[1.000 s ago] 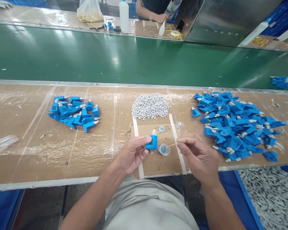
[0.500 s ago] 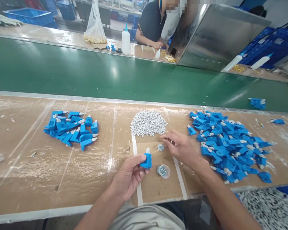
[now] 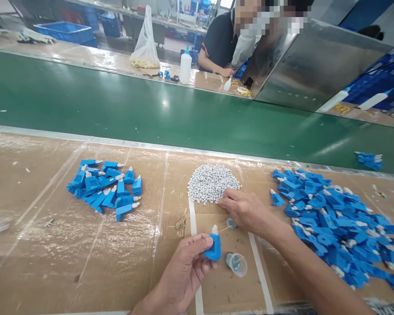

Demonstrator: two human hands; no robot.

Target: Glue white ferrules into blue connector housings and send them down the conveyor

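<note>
My left hand [image 3: 187, 269] is closed around a blue plastic part [image 3: 214, 247], its white tip pointing up. My right hand [image 3: 243, 208] reaches to the lower right edge of a pile of small whitish-grey pieces [image 3: 212, 181]. Its fingertips are pinched together there; what is between them, if anything, is hidden. Just under that hand lies a small clear dish [image 3: 230, 223] with a thin stick. Right of the held part stands a clear plastic cup [image 3: 239, 264] with bluish content and a stick in it.
Similar blue parts form a smaller heap [image 3: 105, 186] at left and a large heap [image 3: 338, 223] at right. Beyond the cardboard-covered table [image 3: 118, 267] runs a green belt [image 3: 118, 105] carrying a few blue parts [image 3: 369, 160]. Across it, a person [image 3: 216, 43] works near a white bottle [image 3: 185, 68].
My right hand has moved from above the small dish to the pile's edge, its fingertips now pinched. My left hand still holds the blue part. The camera view has shifted.
</note>
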